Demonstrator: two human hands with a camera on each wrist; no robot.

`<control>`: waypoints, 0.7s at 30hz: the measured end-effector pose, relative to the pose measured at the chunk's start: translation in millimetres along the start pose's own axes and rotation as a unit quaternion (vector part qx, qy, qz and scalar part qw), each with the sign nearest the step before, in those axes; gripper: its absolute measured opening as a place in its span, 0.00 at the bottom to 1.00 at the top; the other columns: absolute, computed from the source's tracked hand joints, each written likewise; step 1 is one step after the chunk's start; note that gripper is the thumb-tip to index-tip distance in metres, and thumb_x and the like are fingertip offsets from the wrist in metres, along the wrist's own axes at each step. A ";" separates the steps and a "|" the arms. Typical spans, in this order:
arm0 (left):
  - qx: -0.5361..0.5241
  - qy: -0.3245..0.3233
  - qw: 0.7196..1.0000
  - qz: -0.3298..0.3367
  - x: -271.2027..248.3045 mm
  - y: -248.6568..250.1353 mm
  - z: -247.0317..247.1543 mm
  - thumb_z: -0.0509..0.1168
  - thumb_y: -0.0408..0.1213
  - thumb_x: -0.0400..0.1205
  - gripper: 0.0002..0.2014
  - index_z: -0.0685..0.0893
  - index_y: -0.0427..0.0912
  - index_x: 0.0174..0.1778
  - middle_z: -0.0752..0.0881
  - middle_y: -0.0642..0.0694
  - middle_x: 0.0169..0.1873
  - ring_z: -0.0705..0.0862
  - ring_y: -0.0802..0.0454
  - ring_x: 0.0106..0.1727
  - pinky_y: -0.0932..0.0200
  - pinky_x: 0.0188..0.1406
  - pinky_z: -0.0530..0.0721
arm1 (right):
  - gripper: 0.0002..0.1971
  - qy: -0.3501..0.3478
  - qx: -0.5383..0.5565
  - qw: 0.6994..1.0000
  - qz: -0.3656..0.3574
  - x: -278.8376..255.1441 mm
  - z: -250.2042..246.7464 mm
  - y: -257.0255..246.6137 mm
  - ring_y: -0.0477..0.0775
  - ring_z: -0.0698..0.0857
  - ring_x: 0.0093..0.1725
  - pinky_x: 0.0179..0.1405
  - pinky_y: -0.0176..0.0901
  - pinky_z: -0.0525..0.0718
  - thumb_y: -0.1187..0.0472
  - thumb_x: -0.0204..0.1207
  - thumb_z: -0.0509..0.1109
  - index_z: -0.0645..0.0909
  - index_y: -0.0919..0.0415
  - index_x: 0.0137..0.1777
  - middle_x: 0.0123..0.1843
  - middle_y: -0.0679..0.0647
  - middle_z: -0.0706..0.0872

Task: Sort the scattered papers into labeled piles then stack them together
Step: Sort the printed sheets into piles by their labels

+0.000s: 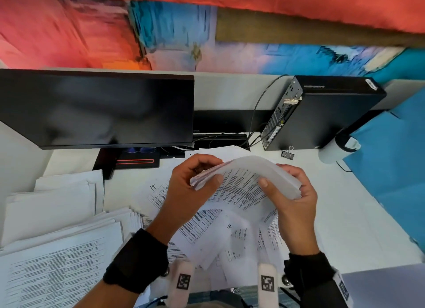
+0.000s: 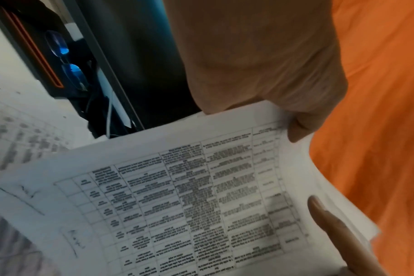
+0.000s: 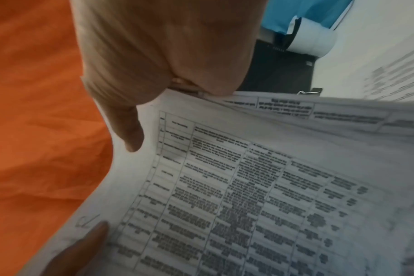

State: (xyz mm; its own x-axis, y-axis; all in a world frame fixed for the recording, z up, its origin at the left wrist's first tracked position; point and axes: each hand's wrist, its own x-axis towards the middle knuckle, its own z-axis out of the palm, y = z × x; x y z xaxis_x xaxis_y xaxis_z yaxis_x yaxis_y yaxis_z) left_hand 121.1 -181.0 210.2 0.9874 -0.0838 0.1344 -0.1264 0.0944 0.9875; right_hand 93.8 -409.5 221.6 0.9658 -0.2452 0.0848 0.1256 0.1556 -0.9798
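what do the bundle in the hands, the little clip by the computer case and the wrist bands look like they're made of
Bundle of sheets: thin matte white paper printed with tables; it bows between left hand and right hand.
Binder clip: probably black painted metal with shiny wire handles, too small to be sure.
Wrist bands: black, matte, fuzzy-looking, likely fabric.
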 end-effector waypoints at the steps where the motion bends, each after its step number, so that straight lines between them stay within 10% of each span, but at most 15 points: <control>1: -0.001 -0.007 1.000 -0.013 -1.1 -6.1 -4.3 0.76 0.26 0.80 0.13 0.87 0.40 0.59 0.92 0.44 0.54 0.92 0.42 0.59 0.53 0.48 0.94 | 0.16 0.000 -0.010 1.000 0.012 0.2 -2.6 7.7 0.52 0.91 0.54 0.45 0.38 0.91 0.68 0.68 0.84 0.89 0.50 0.51 0.56 0.50 0.92; 7: 0.033 0.028 0.986 -0.162 -15.9 -33.8 -8.0 0.76 0.22 0.80 0.14 0.91 0.45 0.55 0.95 0.48 0.47 0.93 0.43 0.49 0.46 0.48 0.95 | 0.18 0.007 -0.038 0.991 0.130 -15.0 5.6 48.6 0.58 0.94 0.59 0.57 0.51 0.93 0.70 0.73 0.83 0.90 0.58 0.62 0.57 0.58 0.95; 12: -0.055 0.013 0.992 -0.117 -19.3 -20.6 -29.8 0.74 0.17 0.78 0.13 0.87 0.30 0.57 0.93 0.40 0.50 0.92 0.41 0.53 0.56 0.46 0.92 | 0.28 0.005 0.006 0.999 0.041 -4.3 3.0 32.4 0.53 0.92 0.53 0.48 0.40 0.90 0.54 0.61 0.91 0.86 0.63 0.58 0.54 0.55 0.93; 18: 0.012 -0.064 0.974 -0.215 -18.9 -67.6 -47.2 0.78 0.28 0.80 0.22 0.87 0.39 0.70 0.93 0.44 0.62 0.91 0.44 0.65 0.50 0.63 0.91 | 0.21 0.001 -0.184 0.964 0.191 -8.0 -5.9 90.2 0.42 0.84 0.35 0.44 0.44 0.86 0.45 0.62 0.89 0.80 0.52 0.41 0.36 0.42 0.87; 21: 0.027 -0.014 0.971 -0.235 -21.2 -79.3 -44.0 0.79 0.32 0.81 0.18 0.89 0.41 0.67 0.94 0.47 0.59 0.92 0.44 0.62 0.47 0.63 0.91 | 0.27 -0.004 -0.183 0.963 0.199 -14.4 2.6 115.0 0.40 0.89 0.61 0.66 0.37 0.85 0.42 0.71 0.86 0.86 0.51 0.67 0.62 0.43 0.92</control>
State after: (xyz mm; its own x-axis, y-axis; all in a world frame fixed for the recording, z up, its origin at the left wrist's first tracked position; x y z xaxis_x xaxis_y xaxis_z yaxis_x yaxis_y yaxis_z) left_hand 114.3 -143.1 125.4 0.9341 -0.1330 -0.3312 0.3326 -0.0126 0.9430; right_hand 94.9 -385.6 108.2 0.9225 -0.2282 -0.3112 -0.3425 -0.1125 -0.9327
